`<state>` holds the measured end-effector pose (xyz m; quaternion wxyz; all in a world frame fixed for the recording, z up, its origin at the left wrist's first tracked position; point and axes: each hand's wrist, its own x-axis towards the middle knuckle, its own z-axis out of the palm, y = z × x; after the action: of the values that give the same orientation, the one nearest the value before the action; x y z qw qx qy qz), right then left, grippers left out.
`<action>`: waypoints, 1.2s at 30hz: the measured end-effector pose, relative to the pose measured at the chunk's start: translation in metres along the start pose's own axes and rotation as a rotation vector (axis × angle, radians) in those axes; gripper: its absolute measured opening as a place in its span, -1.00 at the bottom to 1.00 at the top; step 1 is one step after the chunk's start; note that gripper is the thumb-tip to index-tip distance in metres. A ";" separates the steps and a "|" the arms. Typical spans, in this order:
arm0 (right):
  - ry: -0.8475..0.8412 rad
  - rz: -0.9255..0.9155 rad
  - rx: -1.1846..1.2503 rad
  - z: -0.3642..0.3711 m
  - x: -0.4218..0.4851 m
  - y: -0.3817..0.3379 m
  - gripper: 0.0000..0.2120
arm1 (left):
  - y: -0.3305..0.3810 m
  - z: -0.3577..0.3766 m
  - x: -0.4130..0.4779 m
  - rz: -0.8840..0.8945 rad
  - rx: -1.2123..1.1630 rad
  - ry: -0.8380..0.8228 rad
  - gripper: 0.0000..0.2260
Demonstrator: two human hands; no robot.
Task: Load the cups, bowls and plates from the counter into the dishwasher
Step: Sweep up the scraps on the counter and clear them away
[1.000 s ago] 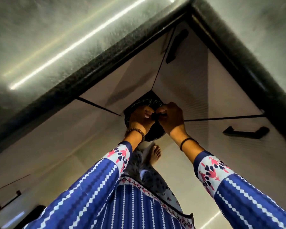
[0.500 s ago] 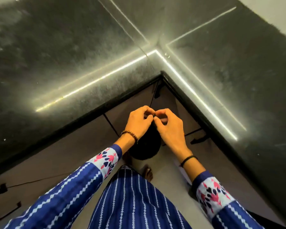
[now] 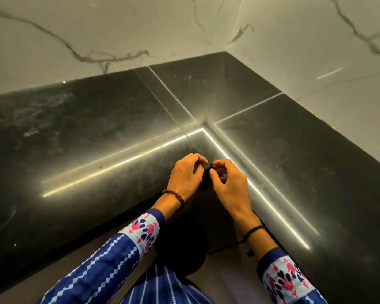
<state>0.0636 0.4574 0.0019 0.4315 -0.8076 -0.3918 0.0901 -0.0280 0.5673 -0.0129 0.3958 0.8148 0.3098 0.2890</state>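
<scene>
My left hand (image 3: 184, 178) and my right hand (image 3: 230, 187) meet over the inner corner of a black stone counter (image 3: 97, 139). Both pinch the top of a small black item (image 3: 207, 172) between their fingertips. A dark round mass (image 3: 182, 246) hangs below the hands, in front of the counter edge; I cannot tell what it is. No cup, bowl, plate or dishwasher shows in this view.
The L-shaped counter runs left and right from the corner, with bright light strips reflected on it. White marbled wall (image 3: 140, 29) stands behind it. Pale cabinet fronts or floor (image 3: 228, 279) show below the counter edge. Blue patterned sleeves fill the bottom.
The view has swung up from the cabinet fronts and floor to the counter top and wall. Both hands rose with the black item and kept their pinch on it.
</scene>
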 end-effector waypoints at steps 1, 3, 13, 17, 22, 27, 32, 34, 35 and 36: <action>0.015 -0.008 -0.066 0.002 0.011 0.005 -0.80 | -0.006 0.001 0.009 0.012 0.065 0.008 -0.81; 0.023 -0.003 -0.221 0.007 0.028 0.013 -0.69 | -0.021 0.005 0.027 0.016 0.240 -0.041 -0.73; -0.192 0.125 -0.628 0.053 0.061 0.023 -0.16 | -0.059 0.013 0.073 0.094 0.709 -0.204 -0.37; -0.242 0.064 -0.594 0.058 0.092 0.029 -0.25 | -0.060 0.015 0.073 0.109 0.703 -0.147 -0.45; -0.231 -0.001 -0.324 0.043 0.116 0.045 -0.35 | -0.061 0.015 0.075 0.099 0.686 -0.133 -0.47; -0.122 -0.018 -0.173 0.021 0.135 0.050 -0.47 | -0.058 0.015 0.075 0.097 0.687 -0.115 -0.47; -0.100 0.046 -0.056 0.020 0.151 0.054 -0.63 | -0.056 0.014 0.076 0.093 0.684 -0.110 -0.47; -0.076 0.039 -0.020 0.021 0.152 0.056 -0.69 | -0.056 0.014 0.076 0.090 0.680 -0.113 -0.47; -0.073 0.036 -0.007 0.021 0.151 0.056 -0.70 | -0.056 0.014 0.076 0.089 0.678 -0.115 -0.47; -0.075 0.037 0.002 0.021 0.151 0.057 -0.71 | -0.056 0.014 0.076 0.086 0.675 -0.116 -0.47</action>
<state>0.1869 0.5598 -0.0255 0.4156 -0.8104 -0.3926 0.1283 0.0151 0.6437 -0.0491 0.1083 0.9272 0.3302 0.1397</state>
